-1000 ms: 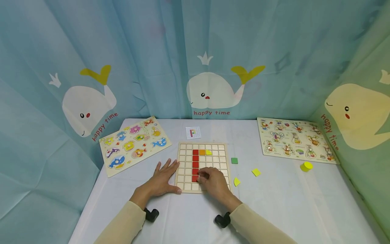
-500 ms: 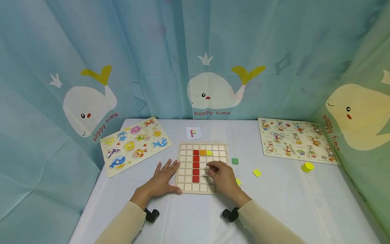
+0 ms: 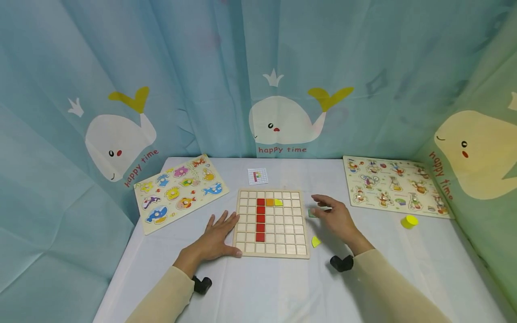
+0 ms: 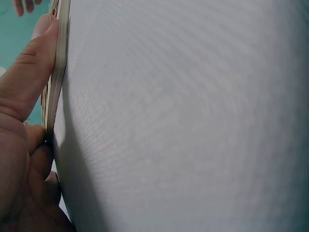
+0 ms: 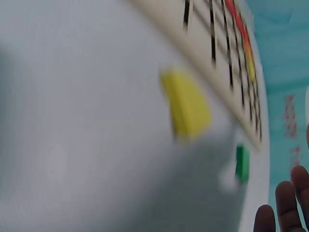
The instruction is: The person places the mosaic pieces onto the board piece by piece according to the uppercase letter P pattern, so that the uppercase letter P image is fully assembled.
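A wooden grid board [image 3: 287, 242] lies on the white table, with a column of red square tiles [image 3: 260, 219] in its cells. An orange tile [image 3: 269, 202] and a yellow rounded tile [image 3: 278, 202] continue the row at the column's top. My left hand [image 3: 213, 237] rests flat with fingers spread, thumb and fingertips against the board's left edge. Right of the board, my right hand [image 3: 337, 220] hovers with loosely bent fingers, partly covering a green square tile [image 3: 310, 213]. In the right wrist view the green tile [image 5: 242, 164] sits apart from the fingertips [image 5: 288, 205].
A yellow quarter-round tile [image 3: 316, 242] lies right of the board. Behind the board is a small pattern card [image 3: 257, 176]. Picture puzzle boards lie at left [image 3: 181, 193] and right [image 3: 396, 186], with a yellow cylinder [image 3: 409, 221] near the right one.
My right hand has left the red column and moved right, off the board to the green tile. It now hides the yellow square tile there. The left hand stays put.
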Motion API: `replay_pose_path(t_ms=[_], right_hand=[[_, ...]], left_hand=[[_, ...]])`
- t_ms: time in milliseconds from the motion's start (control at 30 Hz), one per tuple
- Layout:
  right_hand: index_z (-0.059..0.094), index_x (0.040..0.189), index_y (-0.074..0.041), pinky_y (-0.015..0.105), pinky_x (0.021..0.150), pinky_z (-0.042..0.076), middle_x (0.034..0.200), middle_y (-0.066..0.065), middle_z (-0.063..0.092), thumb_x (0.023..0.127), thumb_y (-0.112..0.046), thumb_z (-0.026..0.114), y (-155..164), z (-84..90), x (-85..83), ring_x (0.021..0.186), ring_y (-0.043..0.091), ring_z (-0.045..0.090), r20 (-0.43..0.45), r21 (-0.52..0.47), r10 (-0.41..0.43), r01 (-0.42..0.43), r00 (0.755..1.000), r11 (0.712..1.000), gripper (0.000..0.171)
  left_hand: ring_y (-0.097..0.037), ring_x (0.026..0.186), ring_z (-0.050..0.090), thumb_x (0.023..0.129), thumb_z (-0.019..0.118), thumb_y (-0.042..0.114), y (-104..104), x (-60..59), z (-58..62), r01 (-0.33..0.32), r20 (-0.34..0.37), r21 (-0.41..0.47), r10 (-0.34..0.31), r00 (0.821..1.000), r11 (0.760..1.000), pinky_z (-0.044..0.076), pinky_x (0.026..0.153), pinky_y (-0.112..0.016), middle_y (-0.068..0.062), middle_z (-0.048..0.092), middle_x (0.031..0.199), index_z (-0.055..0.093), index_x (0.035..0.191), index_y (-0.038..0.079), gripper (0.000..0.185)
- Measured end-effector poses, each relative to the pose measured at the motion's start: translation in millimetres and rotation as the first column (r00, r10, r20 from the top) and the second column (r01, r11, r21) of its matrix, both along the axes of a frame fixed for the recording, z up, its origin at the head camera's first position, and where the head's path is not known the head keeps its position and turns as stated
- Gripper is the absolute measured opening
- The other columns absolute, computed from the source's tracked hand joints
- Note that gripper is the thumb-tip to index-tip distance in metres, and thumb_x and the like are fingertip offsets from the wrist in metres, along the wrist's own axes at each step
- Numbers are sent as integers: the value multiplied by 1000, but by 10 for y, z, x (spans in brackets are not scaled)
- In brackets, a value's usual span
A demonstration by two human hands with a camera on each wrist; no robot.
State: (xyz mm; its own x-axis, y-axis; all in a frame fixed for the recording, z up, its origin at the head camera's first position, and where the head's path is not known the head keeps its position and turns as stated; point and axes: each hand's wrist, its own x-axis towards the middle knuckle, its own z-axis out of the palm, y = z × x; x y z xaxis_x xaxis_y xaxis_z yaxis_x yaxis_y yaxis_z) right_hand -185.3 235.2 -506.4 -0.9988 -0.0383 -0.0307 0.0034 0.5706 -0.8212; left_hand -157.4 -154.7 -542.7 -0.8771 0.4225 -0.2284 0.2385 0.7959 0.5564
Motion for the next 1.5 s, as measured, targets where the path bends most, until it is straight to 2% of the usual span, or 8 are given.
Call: replay_pose_path(t_ms=[200,300,433,600,967,1500], right_hand=[[54,153,-7,57,106,52,158,21,52,101,-17,70,211,-73,-80,143,44,48,88,58,38,-43,995,997,56],[54,153,-4,62,115,45,159,24,49,100,-15,71,242,-111,-99,148,49,43,99,78,58,-66,993,995,57],[60,147,-1,66,122,34,155,29,52,95,-12,75,238,-170,-120,147,53,41,49,136,93,-98,994,986,55],[68,136,1,73,119,31,144,32,56,91,-11,80,212,-227,-119,141,58,42,-19,216,128,-121,992,969,48],[72,129,2,72,117,30,142,30,54,90,-6,80,164,-283,-117,139,54,39,-11,215,86,-82,996,973,41],[77,118,-1,66,114,36,138,25,57,91,-6,77,112,-295,-91,133,48,43,-25,245,28,-21,999,969,27]], left_hand=[[-24,166,3,78,90,53,9,1,10,-9,8,-9,9,1000,1000,-9,134,-51,0,22,176,28,168,16,116],[-23,166,2,78,90,54,9,1,11,-6,11,-15,6,1000,1000,-9,134,-51,1,21,176,27,169,16,116],[-26,166,4,78,90,53,4,0,6,1,5,3,-1,1000,1000,-8,134,-53,-2,23,176,28,168,14,116],[-26,166,4,78,89,54,0,-3,3,5,-6,5,-5,1000,1000,-9,134,-53,-2,23,176,28,168,14,115],[-27,166,5,77,89,55,3,-3,-6,-2,-8,5,2,1000,1000,-8,134,-54,-3,24,176,30,168,14,116],[-27,166,5,78,89,54,4,8,0,-2,-12,10,2,1000,1000,-8,134,-54,-3,25,176,29,168,13,116]])
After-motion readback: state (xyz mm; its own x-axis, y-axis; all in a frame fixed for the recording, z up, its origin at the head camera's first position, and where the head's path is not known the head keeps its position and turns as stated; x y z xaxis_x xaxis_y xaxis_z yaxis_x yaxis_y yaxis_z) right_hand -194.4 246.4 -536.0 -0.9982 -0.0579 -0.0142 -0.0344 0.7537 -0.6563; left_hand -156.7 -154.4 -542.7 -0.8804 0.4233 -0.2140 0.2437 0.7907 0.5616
